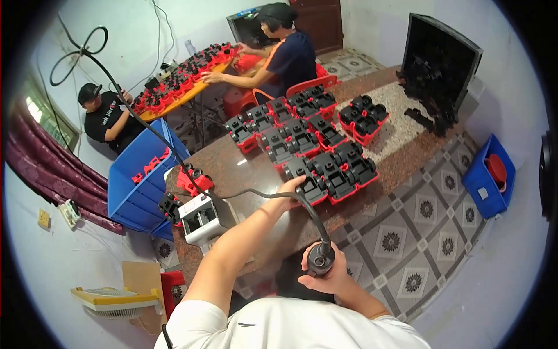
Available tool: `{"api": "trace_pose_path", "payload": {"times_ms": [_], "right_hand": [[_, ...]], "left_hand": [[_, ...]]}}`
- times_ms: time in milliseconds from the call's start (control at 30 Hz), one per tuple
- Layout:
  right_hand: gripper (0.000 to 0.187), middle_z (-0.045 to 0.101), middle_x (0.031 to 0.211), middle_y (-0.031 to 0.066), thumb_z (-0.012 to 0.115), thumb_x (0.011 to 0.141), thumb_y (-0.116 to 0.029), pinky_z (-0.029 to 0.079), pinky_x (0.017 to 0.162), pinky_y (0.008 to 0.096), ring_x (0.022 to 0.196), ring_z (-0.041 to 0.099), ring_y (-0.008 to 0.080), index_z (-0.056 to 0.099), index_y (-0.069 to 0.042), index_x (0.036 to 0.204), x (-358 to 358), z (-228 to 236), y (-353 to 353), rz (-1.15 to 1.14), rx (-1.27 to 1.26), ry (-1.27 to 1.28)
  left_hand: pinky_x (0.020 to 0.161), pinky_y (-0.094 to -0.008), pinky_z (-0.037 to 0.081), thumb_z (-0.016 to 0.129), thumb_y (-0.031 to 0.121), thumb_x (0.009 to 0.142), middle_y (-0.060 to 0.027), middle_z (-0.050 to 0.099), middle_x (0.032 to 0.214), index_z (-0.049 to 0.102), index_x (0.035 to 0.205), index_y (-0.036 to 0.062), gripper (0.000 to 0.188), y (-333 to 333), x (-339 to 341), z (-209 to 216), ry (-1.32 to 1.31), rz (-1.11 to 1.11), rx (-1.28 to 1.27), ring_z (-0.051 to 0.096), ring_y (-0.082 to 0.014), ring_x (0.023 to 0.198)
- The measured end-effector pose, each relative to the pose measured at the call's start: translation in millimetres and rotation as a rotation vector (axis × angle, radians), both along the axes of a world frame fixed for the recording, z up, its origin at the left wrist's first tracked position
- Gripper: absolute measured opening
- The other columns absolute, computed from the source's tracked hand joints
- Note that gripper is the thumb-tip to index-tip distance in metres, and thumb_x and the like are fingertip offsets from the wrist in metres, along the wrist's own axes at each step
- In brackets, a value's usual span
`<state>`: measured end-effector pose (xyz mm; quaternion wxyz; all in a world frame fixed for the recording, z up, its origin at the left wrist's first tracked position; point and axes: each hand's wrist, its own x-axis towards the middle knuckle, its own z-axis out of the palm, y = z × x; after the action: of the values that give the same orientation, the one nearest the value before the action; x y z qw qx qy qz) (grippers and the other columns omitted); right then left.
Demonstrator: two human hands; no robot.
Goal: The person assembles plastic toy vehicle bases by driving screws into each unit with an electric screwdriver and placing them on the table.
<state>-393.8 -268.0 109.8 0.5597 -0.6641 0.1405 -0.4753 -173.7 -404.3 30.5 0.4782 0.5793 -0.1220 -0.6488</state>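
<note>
My right hand [337, 274] is wrapped around a black corded electric screwdriver [320, 259] at the near edge of the table; its tip is hidden below. My left hand [292, 191] grips the near left end of a black-and-red toy vehicle chassis [313, 185], the closest of several standing in rows. These chassis lie with black undersides and wheels upward over red bodies. A separate group of chassis [364, 115] stands to the far right of the rows. The screwdriver's black cable [258, 192] runs over my left forearm to the left.
On the speckled table [261, 166], a white-and-grey box-shaped device [208, 218] stands left. A black bin [440, 64] spills black parts at the far right. Blue bins [139, 174] flank the table. Two people work at an orange table [174, 103] full of red-and-black parts.
</note>
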Motion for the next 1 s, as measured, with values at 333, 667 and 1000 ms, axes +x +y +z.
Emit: {"api": "trace_pose_path", "payload": {"times_ms": [333,667,1000], "right_hand": [[0.05,0.06,0.079,0.0053,0.083,0.065,-0.016,0.048,0.062,0.0245,0.068,0.057,0.0103,0.049,-0.001,0.098,12,12,-59,0.148,0.004,-0.089],[0.057,0.063,0.088,0.0095,0.083,0.065,-0.021,0.05,0.069,0.029,0.077,0.063,0.0166,0.053,-0.001,0.108,55,12,-88,0.224,-0.149,0.091],[0.053,0.062,0.093,0.0164,0.076,0.071,-0.03,0.049,0.071,0.0354,0.082,0.063,0.0316,0.051,-0.002,0.109,90,23,-90,0.544,-0.25,0.215]], "left_hand": [[0.082,-0.0326,0.052,0.059,0.025,0.086,-0.0085,0.062,0.109,0.054,0.117,0.0036,0.038,135,11,28,-0.097,-0.099,-0.024,0.062,-0.0185,0.096],[0.095,-0.0358,0.041,0.061,0.028,0.083,-0.0093,0.05,0.125,0.045,0.127,0.0038,0.053,181,-2,-8,-0.161,0.029,-0.167,0.049,-0.0206,0.113],[0.094,-0.0316,0.041,0.067,0.028,0.077,-0.0084,0.05,0.123,0.042,0.129,0.0015,0.063,181,-11,10,-0.357,-0.056,-0.244,0.048,-0.0193,0.113]]}}
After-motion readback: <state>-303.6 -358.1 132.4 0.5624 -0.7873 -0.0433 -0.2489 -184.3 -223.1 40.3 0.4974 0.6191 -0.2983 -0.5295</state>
